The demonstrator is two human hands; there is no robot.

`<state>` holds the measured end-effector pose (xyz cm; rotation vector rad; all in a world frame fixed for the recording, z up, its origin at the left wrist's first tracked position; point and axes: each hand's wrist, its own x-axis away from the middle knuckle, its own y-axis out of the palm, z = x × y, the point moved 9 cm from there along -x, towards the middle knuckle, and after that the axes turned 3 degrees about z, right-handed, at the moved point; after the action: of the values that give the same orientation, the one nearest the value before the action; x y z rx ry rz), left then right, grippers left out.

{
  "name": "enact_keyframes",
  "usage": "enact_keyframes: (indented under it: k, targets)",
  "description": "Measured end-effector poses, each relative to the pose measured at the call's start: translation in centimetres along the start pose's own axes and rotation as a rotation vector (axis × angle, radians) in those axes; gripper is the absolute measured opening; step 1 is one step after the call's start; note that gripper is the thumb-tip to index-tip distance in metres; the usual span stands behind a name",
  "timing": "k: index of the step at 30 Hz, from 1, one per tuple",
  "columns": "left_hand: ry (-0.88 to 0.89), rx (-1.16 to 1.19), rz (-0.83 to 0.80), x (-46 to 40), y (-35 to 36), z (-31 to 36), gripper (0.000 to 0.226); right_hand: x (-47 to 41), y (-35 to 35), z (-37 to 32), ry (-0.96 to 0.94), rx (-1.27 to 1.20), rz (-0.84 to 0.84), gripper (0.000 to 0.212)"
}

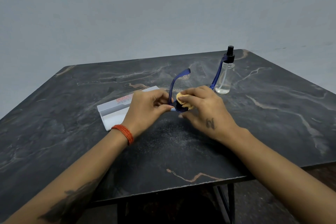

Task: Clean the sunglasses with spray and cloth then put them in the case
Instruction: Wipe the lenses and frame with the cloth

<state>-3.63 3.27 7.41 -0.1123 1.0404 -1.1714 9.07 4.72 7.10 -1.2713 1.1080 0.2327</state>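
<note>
The case [116, 112] lies open toward the table's [272, 123] left edge. The left hand [147, 109] pinches the sunglasses [179, 108] mid-table; the right hand [203, 107] presses the cloth [183, 99] on a lens. The spray [224, 76] stands near the far right corner — wiping underway, casing left.

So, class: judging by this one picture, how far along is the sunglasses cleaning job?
Spraying may be done: the spray bottle stands apart on the table, though no wetness shows. In hand: the left hand grips the blue sunglasses while the right hand presses the yellow cloth on a lens. Left: putting them in the white case, which lies open.
</note>
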Motion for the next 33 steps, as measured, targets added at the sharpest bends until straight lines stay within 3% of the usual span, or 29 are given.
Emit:
enact_keyframes:
  k: [6,9,13,17,21,33]
  targets:
    - [0.085,-0.013,0.051,0.6,-0.2,0.5,0.018,-0.1,0.0,-0.4,-0.005,-0.185,0.011,0.016]
    - [0.107,-0.027,0.046,0.7,-0.2,0.6,0.018,-0.1,0.1,-0.2,0.02,-0.23,-0.006,0.019]
    - [0.117,-0.027,0.033,0.9,-0.1,0.6,0.016,0.0,-0.4,-0.3,0.061,-0.117,-0.049,0.025]
    - [0.117,-0.01,0.055,1.0,-0.3,0.7,0.015,0.0,-1.0,-0.3,0.079,-0.037,0.014,0.03]
    - [0.127,-0.02,0.077,1.0,-0.6,1.0,0.014,0.0,-1.4,0.5,0.154,-0.012,0.102,0.021]
    - [0.143,-0.058,0.078,1.0,-0.8,1.1,0.013,-0.1,-0.8,-1.2,0.061,-0.017,0.032,0.02]
